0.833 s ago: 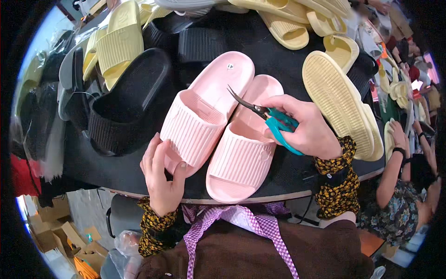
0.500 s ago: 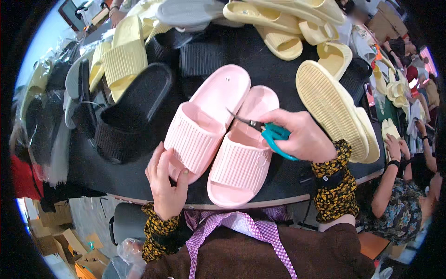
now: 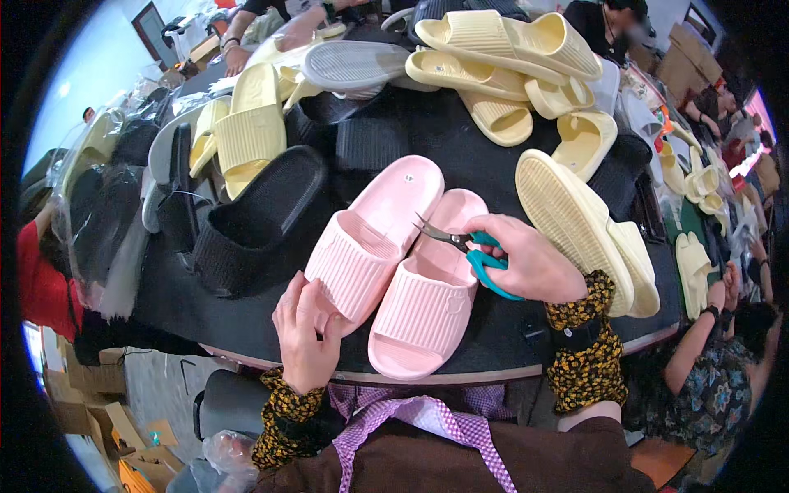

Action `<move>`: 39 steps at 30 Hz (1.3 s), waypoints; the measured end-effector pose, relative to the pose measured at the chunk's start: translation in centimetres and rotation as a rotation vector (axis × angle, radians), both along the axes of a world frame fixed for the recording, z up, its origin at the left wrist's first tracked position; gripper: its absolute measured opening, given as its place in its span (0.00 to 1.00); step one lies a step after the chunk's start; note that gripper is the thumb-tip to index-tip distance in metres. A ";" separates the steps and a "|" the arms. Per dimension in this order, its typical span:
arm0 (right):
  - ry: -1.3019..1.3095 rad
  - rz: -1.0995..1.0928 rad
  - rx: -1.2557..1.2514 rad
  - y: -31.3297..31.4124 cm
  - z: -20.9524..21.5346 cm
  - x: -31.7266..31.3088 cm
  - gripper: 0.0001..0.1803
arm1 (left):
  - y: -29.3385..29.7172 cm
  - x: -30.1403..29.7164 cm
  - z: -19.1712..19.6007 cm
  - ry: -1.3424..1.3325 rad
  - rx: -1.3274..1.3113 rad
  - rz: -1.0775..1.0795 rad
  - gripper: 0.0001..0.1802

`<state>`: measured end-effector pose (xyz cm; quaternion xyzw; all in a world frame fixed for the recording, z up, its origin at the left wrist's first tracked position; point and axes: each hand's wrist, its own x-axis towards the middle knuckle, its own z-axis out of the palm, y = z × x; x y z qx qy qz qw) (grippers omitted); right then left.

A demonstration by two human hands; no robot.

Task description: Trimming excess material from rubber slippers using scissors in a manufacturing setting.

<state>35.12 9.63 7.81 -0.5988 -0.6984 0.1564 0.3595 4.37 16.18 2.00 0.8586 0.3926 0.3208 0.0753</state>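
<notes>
Two pink ribbed slide slippers lie side by side before me, toes toward me. My left hand (image 3: 306,337) grips the toe end of the left pink slipper (image 3: 355,263), thumb and fingers around its edge. My right hand (image 3: 538,261) holds small scissors (image 3: 491,278) with teal handles above the right pink slipper (image 3: 423,316). The scissors' dark blades point left, slightly apart, toward the gap between the two slippers' footbeds. Whether the blades touch anything is too fine to make out.
Black slippers (image 3: 263,214) lie to the left on the dark table (image 3: 197,320). Cream slippers (image 3: 575,230) lie sole-up at the right, others pile at the back beside a grey one (image 3: 355,66). Plastic-wrapped slippers (image 3: 103,197) stand far left. Other people work across and at right.
The view has tilted, so the table and slippers appear lower. The scissors' blades show farther apart than before. Both hands keep nearly the same place relative to the pink slippers.
</notes>
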 end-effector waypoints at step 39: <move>0.275 -0.205 -0.005 -3.9 -0.7 -5.0 0.20 | -2.3 -0.5 1.7 -0.723 -0.912 -0.293 0.36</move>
